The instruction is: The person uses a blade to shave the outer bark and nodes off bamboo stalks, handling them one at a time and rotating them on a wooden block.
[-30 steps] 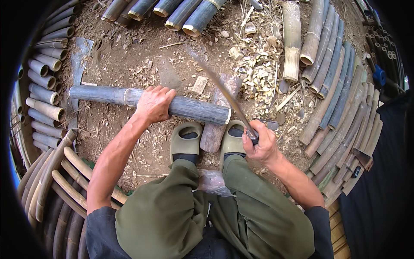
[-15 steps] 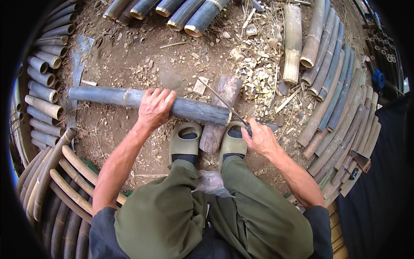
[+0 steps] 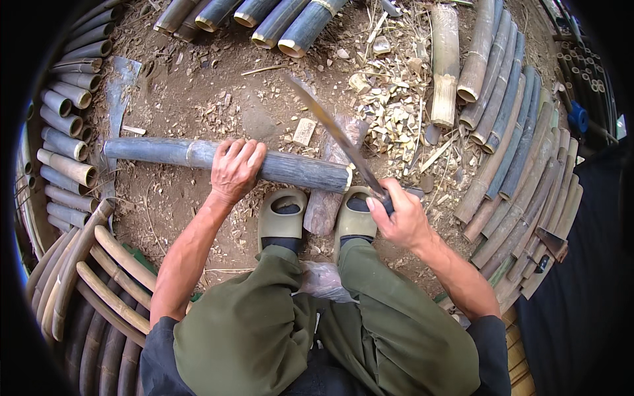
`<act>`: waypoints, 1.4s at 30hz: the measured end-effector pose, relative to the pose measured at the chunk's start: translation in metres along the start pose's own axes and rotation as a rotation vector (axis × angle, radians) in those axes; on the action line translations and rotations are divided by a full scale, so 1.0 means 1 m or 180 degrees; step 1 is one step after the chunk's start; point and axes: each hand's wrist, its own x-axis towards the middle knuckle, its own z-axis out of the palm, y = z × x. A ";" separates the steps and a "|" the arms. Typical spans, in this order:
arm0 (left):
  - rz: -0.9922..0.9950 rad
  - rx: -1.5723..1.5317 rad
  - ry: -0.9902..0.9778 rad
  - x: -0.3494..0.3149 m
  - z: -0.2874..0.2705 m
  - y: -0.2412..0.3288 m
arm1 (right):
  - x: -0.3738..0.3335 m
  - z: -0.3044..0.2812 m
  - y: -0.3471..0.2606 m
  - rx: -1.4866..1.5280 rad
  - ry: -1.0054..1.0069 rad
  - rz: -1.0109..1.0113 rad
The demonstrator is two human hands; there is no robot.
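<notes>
My left hand (image 3: 237,170) is wrapped over the middle of a dark bamboo pole (image 3: 300,169), which lies crosswise in front of my feet. Its right end, with a pale cut rim, rests on a short wooden log (image 3: 321,210) between my sandals. In my right hand (image 3: 401,218) is the dark handle of a long-bladed knife (image 3: 340,140). The blade, slightly blurred, slants up and to the left above the pole's cut end and the log, apart from the pole as far as I can tell.
Pale wood chips (image 3: 389,119) litter the ground beyond the log. Cut bamboo poles (image 3: 294,30) lie at the far side, with more stacked bamboo (image 3: 512,152) on the right and along the left (image 3: 66,142). Curved bamboo pieces (image 3: 112,297) sit near my left elbow.
The knife has lifted and turned, so its blade now shows broadside above the pole's end. My right hand has shifted slightly right and nearer me. My left hand keeps its grip.
</notes>
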 end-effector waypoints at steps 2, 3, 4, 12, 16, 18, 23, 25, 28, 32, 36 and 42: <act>0.0009 0.0015 0.0073 -0.001 -0.001 0.004 | -0.008 0.006 0.011 -0.0106 0.0442 -0.0623; 0.0008 0.0022 0.0098 0.001 0.000 0.005 | -0.012 0.009 0.021 -0.0173 0.0670 -0.0947; 0.0007 0.0029 0.0125 0.002 0.001 0.006 | -0.015 0.012 0.043 -0.0603 0.0389 -0.0706; -0.0124 0.0161 0.0281 -0.006 0.000 0.010 | -0.007 -0.007 -0.003 -0.0127 0.0188 -0.0406; -0.0114 0.0097 0.0158 -0.005 0.002 0.013 | -0.016 0.009 0.055 -0.1449 -0.0472 0.0278; -0.0206 0.0175 -0.0322 -0.007 -0.001 0.014 | -0.014 0.004 0.063 -0.1059 -0.0679 0.0745; -0.0416 -0.0618 -0.1775 0.018 -0.039 0.006 | -0.022 -0.001 0.042 -0.0426 -0.0259 0.0608; -0.0373 -0.0405 -0.1807 0.020 -0.028 0.004 | -0.020 -0.007 0.026 -0.0453 -0.0079 0.0327; -0.0317 -0.0418 -0.1610 0.018 -0.020 0.003 | -0.021 -0.003 0.007 -0.0444 0.0337 -0.0391; -0.0256 -0.0434 -0.1374 0.020 -0.014 0.006 | -0.022 0.009 0.060 -0.1277 -0.0217 0.0281; -0.0344 -0.0401 -0.1541 0.026 -0.021 0.000 | -0.010 -0.007 0.049 -0.0866 -0.0418 0.0573; -0.0727 0.0272 -0.1538 -0.018 -0.048 -0.049 | -0.079 -0.033 0.058 -0.0635 0.1035 0.0447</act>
